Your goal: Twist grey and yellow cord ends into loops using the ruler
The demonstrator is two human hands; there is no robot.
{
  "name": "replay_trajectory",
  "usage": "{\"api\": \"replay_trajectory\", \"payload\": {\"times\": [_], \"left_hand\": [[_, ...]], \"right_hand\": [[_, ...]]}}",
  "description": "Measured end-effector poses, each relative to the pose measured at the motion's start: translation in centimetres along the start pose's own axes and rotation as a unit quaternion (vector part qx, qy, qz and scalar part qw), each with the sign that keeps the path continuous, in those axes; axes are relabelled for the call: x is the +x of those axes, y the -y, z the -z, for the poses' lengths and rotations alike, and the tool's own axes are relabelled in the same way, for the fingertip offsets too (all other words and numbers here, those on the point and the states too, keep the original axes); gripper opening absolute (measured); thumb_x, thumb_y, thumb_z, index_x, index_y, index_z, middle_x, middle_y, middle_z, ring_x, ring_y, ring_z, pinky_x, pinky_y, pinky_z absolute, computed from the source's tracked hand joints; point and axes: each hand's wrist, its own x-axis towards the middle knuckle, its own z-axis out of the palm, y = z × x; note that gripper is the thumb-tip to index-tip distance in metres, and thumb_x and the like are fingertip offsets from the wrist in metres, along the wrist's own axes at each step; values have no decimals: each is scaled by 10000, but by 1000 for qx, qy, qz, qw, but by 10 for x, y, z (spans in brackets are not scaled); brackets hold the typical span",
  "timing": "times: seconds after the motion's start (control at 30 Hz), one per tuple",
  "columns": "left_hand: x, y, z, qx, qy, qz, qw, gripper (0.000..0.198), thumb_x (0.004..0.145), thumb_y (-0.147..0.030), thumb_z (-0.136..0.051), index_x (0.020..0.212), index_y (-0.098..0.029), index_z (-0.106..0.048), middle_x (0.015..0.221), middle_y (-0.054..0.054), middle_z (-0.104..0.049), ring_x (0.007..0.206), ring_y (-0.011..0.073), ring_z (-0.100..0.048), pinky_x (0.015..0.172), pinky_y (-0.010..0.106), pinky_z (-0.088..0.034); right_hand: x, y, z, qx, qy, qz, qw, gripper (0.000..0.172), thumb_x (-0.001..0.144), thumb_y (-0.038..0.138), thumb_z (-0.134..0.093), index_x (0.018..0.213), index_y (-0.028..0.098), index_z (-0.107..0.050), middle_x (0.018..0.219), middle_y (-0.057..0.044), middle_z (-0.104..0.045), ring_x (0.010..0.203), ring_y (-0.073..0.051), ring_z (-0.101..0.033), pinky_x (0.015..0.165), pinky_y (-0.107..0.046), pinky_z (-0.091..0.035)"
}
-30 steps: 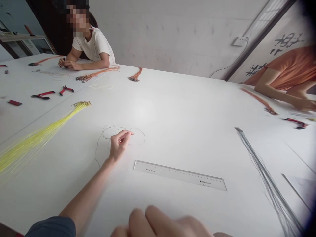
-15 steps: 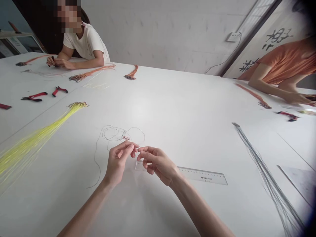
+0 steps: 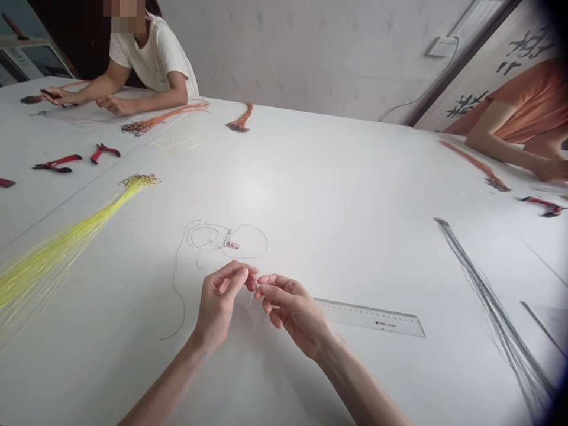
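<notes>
A thin dark thread (image 3: 176,283) lies in loose loops on the table, with a small tag with red marks (image 3: 231,244) among the loops. One strand seems to run from there to my fingertips. My left hand (image 3: 220,303) is closed in a pinch, thumb against forefinger, apparently on the end of this thread. Close beside it, my right hand (image 3: 290,307) pinches at the same spot, its other fingers curled. What lies between the fingertips is too fine to see clearly. Partly behind my right hand, a clear ruler (image 3: 377,320) rests flat.
Yellow cords (image 3: 84,234) fan out at left; grey cords (image 3: 481,290) lie at right. Pliers (image 3: 57,164) and red-handled cutters (image 3: 105,152) sit far left. Orange cord bundles (image 3: 239,118) lie farther back. One person in white (image 3: 162,59) and another in orange (image 3: 532,100) sit across the table.
The view has shifted slightly. My hands stay together at the fingertips, a little lower relative to the tag. The person in white has moved their hands apart.
</notes>
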Motion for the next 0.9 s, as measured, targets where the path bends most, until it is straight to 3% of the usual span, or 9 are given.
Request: {"api": "replay_trajectory", "payload": {"times": [0.37, 0.57, 0.63, 0.77, 0.9], "left_hand": [[-3, 3, -2, 0, 14, 2, 1000, 199, 854, -298, -527, 731, -182, -633, 705, 13, -565, 681, 138, -544, 684, 277, -455], [-3, 4, -1, 43, -5, -8, 999, 195, 847, -292, -526, 735, -193, -651, 697, 7, -574, 684, 124, -539, 674, 238, -462], [-3, 2, 1, 103, -12, -23, 994, 176, 839, -286, -533, 757, -203, -664, 675, 1, -575, 660, 117, -530, 632, 218, -454], [-4, 1, 8, 267, -3, -83, 960, 132, 812, -232, -547, 766, -202, -667, 664, 0, -602, 590, 108, -494, 542, 205, -417], [-8, 6, 14, 358, 5, -130, 925, 131, 798, -186, -529, 754, -188, -653, 644, 4, -603, 542, 105, -480, 500, 202, -410]], "right_hand": [[1, -4, -5, -4, -35, 28, 999, 239, 749, 342, -670, 704, 137, -556, 838, -43, -566, 543, -44, -425, 422, -164, -292], [2, -3, -2, -120, -66, 70, 988, 214, 772, 350, -604, 713, 149, -559, 726, -26, -555, 546, -76, -425, 426, -193, -321], [3, 0, 2, -221, -100, 101, 965, 168, 769, 313, -583, 712, 155, -573, 682, -11, -550, 551, -88, -434, 461, -215, -347], [6, 5, 11, -403, -153, 156, 889, 109, 768, 240, -531, 706, 177, -595, 669, 3, -565, 575, -101, -431, 551, -245, -371], [11, 4, 12, -496, -122, 175, 842, 145, 786, 176, -459, 699, 186, -575, 707, -5, -585, 615, -115, -454, 562, -249, -372]]}}
